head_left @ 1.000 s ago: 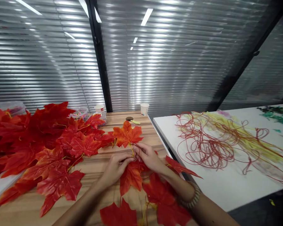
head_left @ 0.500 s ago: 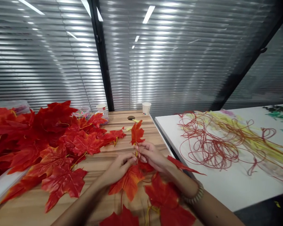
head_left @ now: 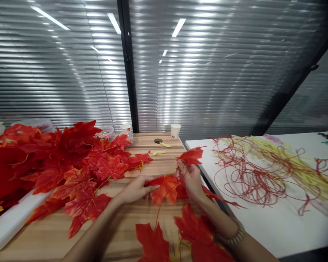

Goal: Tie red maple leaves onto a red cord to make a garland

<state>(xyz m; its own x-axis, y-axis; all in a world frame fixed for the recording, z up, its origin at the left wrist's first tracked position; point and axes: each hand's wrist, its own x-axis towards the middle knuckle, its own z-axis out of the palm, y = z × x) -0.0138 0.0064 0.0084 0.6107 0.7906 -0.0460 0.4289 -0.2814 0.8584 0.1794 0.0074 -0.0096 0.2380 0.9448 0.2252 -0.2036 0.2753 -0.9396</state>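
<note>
So the big stuff first: striped wood worktop (head_left: 123, 233), with a white worktop (head_left: 251, 233) next to it, a dark gap between them. The big leaf pile (head_left: 57, 156) sprawls over the wood side, all red and orange. A tangle of red cord (head_left: 253, 185) sits on the white one, with pale yellow strips (head_left: 295, 156) partly under it.

What's just changed: the hands have drawn apart, and the right one has swung out toward the gap. Left hand (head_left: 136, 189) has its grip closed on the edge of the middle leaf (head_left: 165, 187), thumb on top. Right hand (head_left: 192, 178) is pinching the upper leaf (head_left: 192, 156) near its stem. My read is that this spreads the two leaves out so each is easier to handle, but I can't tell if they're joined. A thin cord drops from the middle leaf toward the lower leaf (head_left: 153, 242).

Containers, along the back: a clear tub (head_left: 42, 124) behind the pile with something reddish inside, then a smaller tub (head_left: 106, 131) full of tiny colourful bits. Two paper cups, one left (head_left: 126, 128), one right (head_left: 175, 131); can't see what's in either.
</note>
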